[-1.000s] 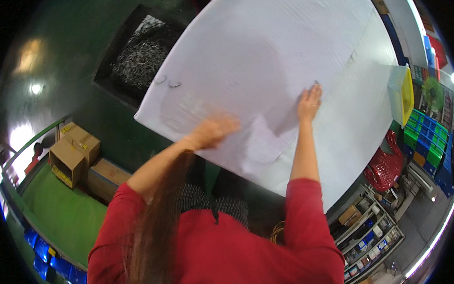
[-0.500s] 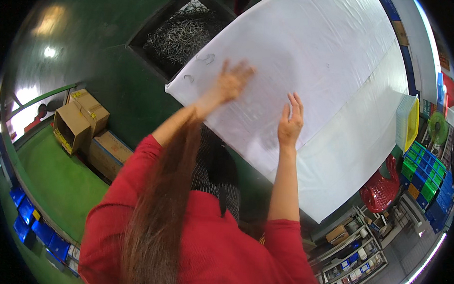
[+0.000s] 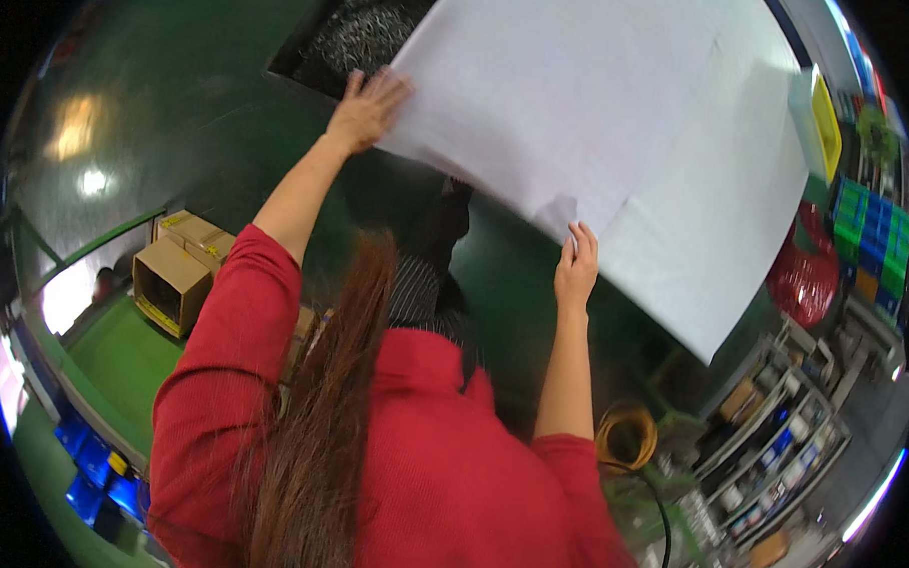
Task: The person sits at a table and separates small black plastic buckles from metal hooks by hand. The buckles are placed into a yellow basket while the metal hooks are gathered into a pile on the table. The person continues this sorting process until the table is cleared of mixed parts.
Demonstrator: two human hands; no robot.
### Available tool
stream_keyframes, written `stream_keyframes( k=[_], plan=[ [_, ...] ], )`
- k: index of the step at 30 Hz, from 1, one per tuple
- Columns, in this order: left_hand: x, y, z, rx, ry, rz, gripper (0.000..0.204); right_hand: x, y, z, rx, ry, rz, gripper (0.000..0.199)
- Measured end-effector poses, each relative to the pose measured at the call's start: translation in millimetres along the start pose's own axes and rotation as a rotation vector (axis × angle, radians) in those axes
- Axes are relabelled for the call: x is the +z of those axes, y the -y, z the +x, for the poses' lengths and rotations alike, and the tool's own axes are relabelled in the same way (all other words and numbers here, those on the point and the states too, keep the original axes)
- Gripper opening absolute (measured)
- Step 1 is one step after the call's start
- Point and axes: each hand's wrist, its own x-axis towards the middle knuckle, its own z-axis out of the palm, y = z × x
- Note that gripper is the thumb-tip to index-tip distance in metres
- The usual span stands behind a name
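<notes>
A large white sheet [image 3: 541,97] covers the table, its near edge running diagonally between my hands. My left hand [image 3: 368,113] lies over the sheet's left corner, fingers spread and palm down. Nearer to me on the right, my right hand [image 3: 576,268] is at the sheet's near edge, fingers and thumb closed on it, with a small raised fold beside the fingertips. Farther right lies a brighter white sheet portion [image 3: 697,232], divided from the rest by a straight line. What lies under my left palm is hidden.
A dark bin [image 3: 368,41] of tangled metal pieces stands beyond my left hand. Cardboard boxes [image 3: 174,284] sit on a green surface at left. At right are a yellow basket [image 3: 826,127], a shiny red object [image 3: 803,271] and a shelf rack [image 3: 769,455].
My left hand has moved left from above the sheet to its corner. My right hand has come down to the near edge and closed on it. Curved metal bits on the sheet no longer show.
</notes>
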Motion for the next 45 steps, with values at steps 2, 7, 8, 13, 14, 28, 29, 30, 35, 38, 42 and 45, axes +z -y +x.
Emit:
stream_keyframes(
  k=[2, 7, 8, 13, 14, 28, 29, 30, 35, 38, 42, 45],
  plan=[
    [-0.6, 13.6, -9.8, -0.215, 0.125, 0.123, 0.049, -5.8, -8.0, -28.5, 0.085, 0.004, 0.000, 0.023],
    [-11.0, 88.5, -72.0, -0.690, 0.101, -0.060, 0.044, -11.2, -40.2, -86.1, 0.171, -0.019, -0.080, 0.020],
    [-12.0, 102.7, -91.6, -0.681, 0.108, -0.102, 0.042, -12.5, -45.8, -94.8, 0.186, -0.003, -0.096, 0.020],
    [-11.8, 187.4, -220.3, -0.909, 0.141, -0.285, 0.032, 30.7, 20.7, -69.6, 0.286, 0.137, 0.033, 0.020],
    [-10.1, 201.6, -246.3, -1.018, 0.207, -0.376, 0.031, 53.0, 33.7, -57.1, 0.182, 0.134, 0.046, 0.021],
    [-14.0, 565.8, -340.7, -1.240, 0.536, -0.545, 0.041, 399.7, 509.0, 100.9, -0.360, 0.624, 0.286, 0.020],
    [-18.4, 603.5, -312.8, -1.066, 0.446, -0.452, 0.038, 405.5, 529.4, 98.5, -0.366, 0.692, 0.263, 0.020],
    [-35.7, 630.3, -258.8, -1.109, 0.413, -0.539, 0.036, 417.4, 534.7, 101.3, -0.354, 0.711, 0.219, 0.020],
    [-29.2, 761.9, -80.3, -0.967, 0.231, -0.880, 0.031, 433.6, 549.9, 143.2, -0.198, 0.740, 0.067, 0.021],
    [-62.7, 792.3, 92.6, -0.749, 0.173, -0.767, 0.031, 436.2, 553.5, 199.0, 0.006, 0.639, 0.041, 0.021],
    [-109.6, 752.3, 315.6, -0.254, -0.198, -0.731, 0.028, 467.9, 539.8, 284.9, 0.182, 0.447, 0.187, 0.021],
    [-150.4, 661.0, 433.1, 0.276, -0.619, -0.553, 0.026, 521.4, 512.4, 342.9, 0.335, 0.389, 0.193, 0.021]
  ],
)
